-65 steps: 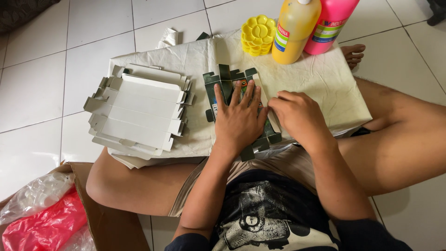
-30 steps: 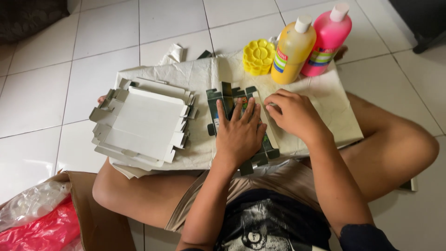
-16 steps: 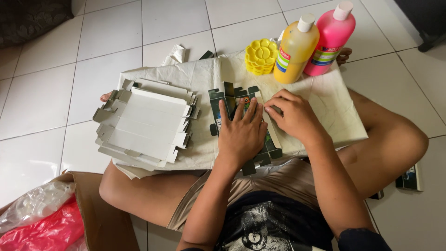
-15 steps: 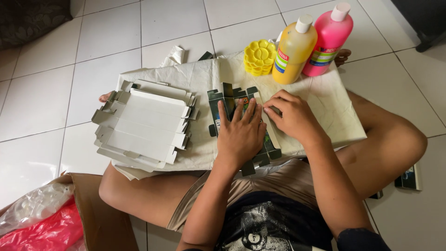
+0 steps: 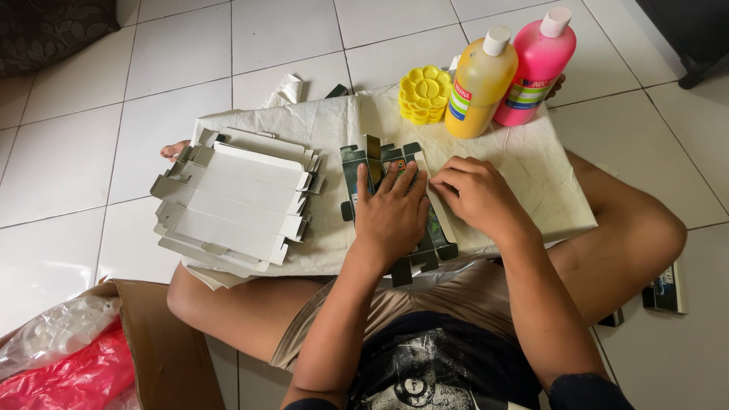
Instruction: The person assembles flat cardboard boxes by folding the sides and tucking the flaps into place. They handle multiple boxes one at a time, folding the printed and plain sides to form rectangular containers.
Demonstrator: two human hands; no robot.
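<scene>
My left hand (image 5: 391, 216) lies spread flat on the dark unfolded carton (image 5: 380, 163) at frame centre, pinning it; my right hand (image 5: 478, 199) has fingers pressed together creasing its edge.

White tiled floor in soft daylight

Glossy white floor tiles (image 5: 68, 152) with thin dark grout lines fill the room; a dark patterned cushion (image 5: 53, 30) sits at the top left corner, and dark furniture (image 5: 691, 30) stands at the top right.
</scene>
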